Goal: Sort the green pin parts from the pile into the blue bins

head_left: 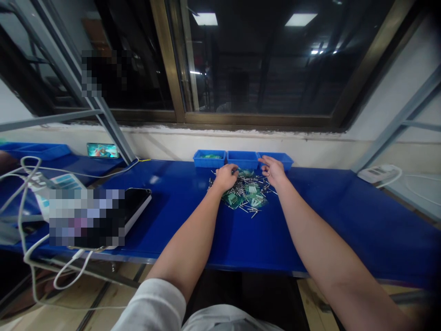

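A heap of loose metal screws or pins [244, 186] lies on the blue table, mixed with small green plastic packets [257, 200] holding pale pieces. My left hand [226, 178] is at the heap's left side with its fingers curled together; what they pinch, if anything, is too small to make out. Over the heap's right edge, my right hand [273, 170] has its fingers apart, close to the front of the right blue bin [284, 161], and nothing shows in it. The middle bin [242, 159] stands beside the left bin [209, 159], which contains green packets.
On the left of the blue table [179, 211] lies a dark phone-like device [138, 197] with white cables [74, 266]. Farther back, a lit phone [102, 150] leans near a grey metal post [119, 133]. A white power strip [379, 173] sits at the right.
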{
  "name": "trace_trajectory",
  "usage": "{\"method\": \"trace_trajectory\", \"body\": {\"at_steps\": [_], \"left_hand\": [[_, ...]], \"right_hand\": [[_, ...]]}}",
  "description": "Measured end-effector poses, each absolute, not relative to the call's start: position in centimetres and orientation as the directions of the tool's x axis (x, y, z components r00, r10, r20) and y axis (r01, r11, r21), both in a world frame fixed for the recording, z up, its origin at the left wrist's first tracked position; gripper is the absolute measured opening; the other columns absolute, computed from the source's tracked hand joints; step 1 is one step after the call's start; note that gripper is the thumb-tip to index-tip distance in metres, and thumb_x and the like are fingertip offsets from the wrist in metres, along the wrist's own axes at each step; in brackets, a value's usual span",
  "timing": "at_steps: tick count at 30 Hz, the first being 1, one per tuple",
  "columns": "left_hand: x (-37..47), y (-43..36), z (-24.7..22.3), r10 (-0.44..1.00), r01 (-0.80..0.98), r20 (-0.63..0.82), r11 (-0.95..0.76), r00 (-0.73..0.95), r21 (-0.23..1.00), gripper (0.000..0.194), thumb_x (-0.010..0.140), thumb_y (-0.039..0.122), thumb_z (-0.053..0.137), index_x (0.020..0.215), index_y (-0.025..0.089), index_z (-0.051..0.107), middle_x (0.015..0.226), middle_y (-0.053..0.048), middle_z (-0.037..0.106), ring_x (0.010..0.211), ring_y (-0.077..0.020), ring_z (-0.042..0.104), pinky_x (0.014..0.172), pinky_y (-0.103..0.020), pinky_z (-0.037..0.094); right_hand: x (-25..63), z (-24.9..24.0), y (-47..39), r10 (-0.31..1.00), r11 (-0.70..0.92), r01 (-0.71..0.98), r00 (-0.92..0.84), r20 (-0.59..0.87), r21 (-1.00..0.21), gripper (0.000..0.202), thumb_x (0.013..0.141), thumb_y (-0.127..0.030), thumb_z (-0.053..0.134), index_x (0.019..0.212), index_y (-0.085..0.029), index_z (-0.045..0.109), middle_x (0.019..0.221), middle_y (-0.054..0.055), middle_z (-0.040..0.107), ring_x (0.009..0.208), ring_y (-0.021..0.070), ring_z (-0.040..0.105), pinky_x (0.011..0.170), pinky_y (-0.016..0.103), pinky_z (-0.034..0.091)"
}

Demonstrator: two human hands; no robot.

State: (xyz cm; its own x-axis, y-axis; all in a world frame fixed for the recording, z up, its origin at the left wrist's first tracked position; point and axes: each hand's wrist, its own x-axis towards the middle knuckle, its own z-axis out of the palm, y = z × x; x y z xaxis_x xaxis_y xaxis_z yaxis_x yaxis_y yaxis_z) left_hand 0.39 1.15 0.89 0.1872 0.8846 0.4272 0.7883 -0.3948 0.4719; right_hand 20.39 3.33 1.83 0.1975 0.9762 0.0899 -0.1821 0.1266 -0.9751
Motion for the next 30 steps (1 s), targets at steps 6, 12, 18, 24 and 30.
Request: {"method": "trace_trajectory", "body": {"at_steps": [6, 12, 18, 24, 30], "left_hand": [[0.5, 0.9, 0.7, 0.899, 0.858, 0.329, -0.396, 0.289, 0.326, 0.035, 0.081, 0.044, 0.048, 0.105, 0.024, 0.063, 0.111, -0.007, 0.062, 0.106, -0.0258, 0.053, 0.089, -0.039, 0.037], [0.7, 0.7, 0.6, 0.908, 0.897, 0.253, -0.388, 0.333, 0.212, 0.037, 0.080, 0.046, 0.047, 0.108, 0.027, 0.064, 0.113, -0.007, 0.060, 0.110, -0.0270, 0.050, 0.091, -0.041, 0.037], [0.7, 0.7, 0.6, 0.900, 0.891, 0.267, -0.403, 0.345, 0.209, 0.035, 0.080, 0.043, 0.047, 0.106, 0.030, 0.065, 0.111, -0.006, 0.063, 0.108, -0.0278, 0.050, 0.088, -0.043, 0.038], [0.7, 0.3, 1.1, 0.897, 0.879, 0.271, -0.414, 0.350, 0.237, 0.029, 0.079, 0.039, 0.048, 0.098, 0.030, 0.069, 0.104, -0.005, 0.066, 0.103, -0.0262, 0.054, 0.087, -0.041, 0.036], [0.9, 0.1, 1.4, 0.908, 0.878, 0.283, -0.387, 0.310, 0.282, 0.025, 0.078, 0.038, 0.051, 0.091, 0.029, 0.070, 0.099, -0.003, 0.068, 0.098, -0.0248, 0.056, 0.088, -0.039, 0.035]], "right_hand": [[19.1, 1.1, 2.9, 0.948, 0.242, 0.569, 0.035, 0.317, -0.786, 0.030, 0.065, -0.037, 0.067, 0.085, -0.016, 0.068, 0.080, 0.007, 0.069, 0.074, 0.0176, 0.062, 0.069, 0.027, 0.046], [17.5, 0.7, 2.2, 0.935, 0.351, 0.824, -0.285, 0.211, -0.445, 0.028, 0.068, -0.037, 0.063, 0.088, -0.019, 0.071, 0.087, 0.006, 0.070, 0.084, 0.0209, 0.062, 0.071, 0.026, 0.044], [17.3, 0.3, 2.4, 0.915, 0.394, 0.830, -0.317, 0.248, -0.395, 0.022, 0.071, -0.031, 0.061, 0.087, -0.019, 0.071, 0.087, 0.006, 0.070, 0.082, 0.0193, 0.062, 0.071, 0.024, 0.043], [17.3, 0.4, 2.2, 0.894, 0.437, 0.795, -0.332, 0.301, -0.422, 0.013, 0.072, -0.024, 0.061, 0.078, -0.020, 0.071, 0.081, 0.004, 0.070, 0.077, 0.0176, 0.062, 0.069, 0.024, 0.043], [17.3, 0.4, 2.1, 0.875, 0.459, 0.756, -0.292, 0.386, -0.467, 0.014, 0.075, -0.023, 0.058, 0.079, -0.020, 0.070, 0.078, 0.004, 0.069, 0.073, 0.0167, 0.060, 0.069, 0.026, 0.043]]}}
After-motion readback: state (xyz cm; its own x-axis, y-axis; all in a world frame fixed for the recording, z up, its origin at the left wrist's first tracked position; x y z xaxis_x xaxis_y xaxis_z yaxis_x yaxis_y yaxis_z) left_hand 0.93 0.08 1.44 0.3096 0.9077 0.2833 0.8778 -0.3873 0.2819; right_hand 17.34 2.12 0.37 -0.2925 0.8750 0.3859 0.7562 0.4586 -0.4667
